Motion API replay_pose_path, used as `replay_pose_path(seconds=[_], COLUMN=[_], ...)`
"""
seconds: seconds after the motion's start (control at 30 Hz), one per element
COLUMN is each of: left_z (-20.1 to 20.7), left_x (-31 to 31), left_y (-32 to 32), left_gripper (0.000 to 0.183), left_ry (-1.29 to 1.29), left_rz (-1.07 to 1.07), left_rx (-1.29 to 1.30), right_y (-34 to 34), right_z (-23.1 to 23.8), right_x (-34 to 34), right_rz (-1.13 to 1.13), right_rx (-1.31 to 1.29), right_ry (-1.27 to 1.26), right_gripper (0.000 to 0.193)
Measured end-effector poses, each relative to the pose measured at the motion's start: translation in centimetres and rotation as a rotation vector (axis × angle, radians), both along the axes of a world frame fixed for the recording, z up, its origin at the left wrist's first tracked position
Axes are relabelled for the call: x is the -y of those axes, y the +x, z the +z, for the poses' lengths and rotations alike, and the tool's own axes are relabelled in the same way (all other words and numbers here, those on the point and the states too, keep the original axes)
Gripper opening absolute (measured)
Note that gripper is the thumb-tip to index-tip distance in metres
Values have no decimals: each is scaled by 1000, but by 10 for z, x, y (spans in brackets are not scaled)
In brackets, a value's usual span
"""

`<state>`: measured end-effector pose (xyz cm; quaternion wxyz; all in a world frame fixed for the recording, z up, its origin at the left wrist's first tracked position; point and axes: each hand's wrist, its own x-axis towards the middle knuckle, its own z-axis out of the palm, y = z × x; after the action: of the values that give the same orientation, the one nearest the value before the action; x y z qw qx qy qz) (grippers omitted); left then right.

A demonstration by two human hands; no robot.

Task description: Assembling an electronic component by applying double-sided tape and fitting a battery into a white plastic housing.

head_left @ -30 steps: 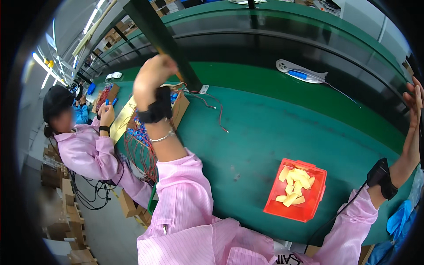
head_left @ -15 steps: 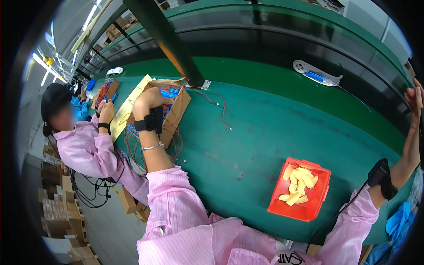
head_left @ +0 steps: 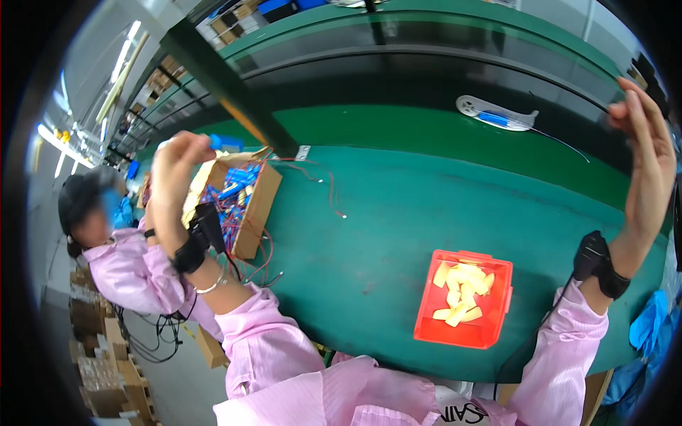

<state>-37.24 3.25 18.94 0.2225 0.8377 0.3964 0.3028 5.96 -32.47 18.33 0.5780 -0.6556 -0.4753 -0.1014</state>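
Observation:
My left hand (head_left: 179,163) is raised above the near-left side of a cardboard box (head_left: 258,213). Its fingers are closed on a blue battery pack (head_left: 226,143) that sticks out past the fingertips. Inside the box lie several more blue battery packs (head_left: 241,182) with tangled red and dark wires, some hanging over the edge. Up at the far right, my right hand (head_left: 650,135) is lifted over the bench with its fingers stretched out; I see nothing in it. Both wrists wear black straps with small dark units.
A red plastic bin (head_left: 463,334) holding yellow pieces (head_left: 462,295) stands on the green bench (head_left: 355,234). Toward the back lies a white tray-like part (head_left: 495,113) with a blue pack. A green post (head_left: 227,89) rises behind the box. A co-worker in pink (head_left: 135,273) is at left.
My left hand has come up out of the box and moved left with a blue battery pack. My right hand has shifted slightly inward, fully into view. The view has turned a little.

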Motion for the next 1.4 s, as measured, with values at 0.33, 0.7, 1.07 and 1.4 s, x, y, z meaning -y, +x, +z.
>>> replay_pose_path(seconds=[0.33,0.7,1.07,1.4], left_z=[-2,-23,-35,-38], left_x=[134,161,168,170], left_y=[217,274,275,278], left_gripper=[17,14,7,7], left_ry=[-26,939,377,359], left_rz=[-531,-707,-634,-633], left_rx=[601,464,640,685], right_y=[-61,-29,-45,-54], right_z=[-28,-19,-32,-32], right_x=[-58,-47,-53,-53], right_rz=[628,621,583,461], right_rx=[-517,-755,-440,-326], right_ry=[-424,-16,-75,-79], right_gripper=[62,40,35,30])
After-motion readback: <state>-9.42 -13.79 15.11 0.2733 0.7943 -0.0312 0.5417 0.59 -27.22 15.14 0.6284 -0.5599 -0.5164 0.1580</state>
